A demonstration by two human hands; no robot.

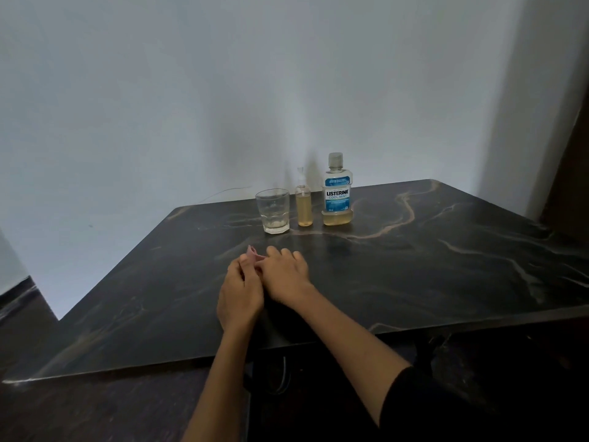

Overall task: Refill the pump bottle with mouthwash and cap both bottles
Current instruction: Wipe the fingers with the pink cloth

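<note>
A mouthwash bottle with a blue label and a clear cap on stands at the back of the dark marble table; yellowish liquid fills its bottom. Left of it stands a slim clear pump bottle with its pump top on, nearly full of the same liquid. Nearer to me, my left hand and my right hand meet over the table, both pinching a small pink soft object, possibly a folded funnel. Most of it is hidden by my fingers.
A clear drinking glass stands left of the pump bottle, seemingly with nothing in it. A pale wall rises right behind the table's back edge. The table's front edge runs just below my wrists.
</note>
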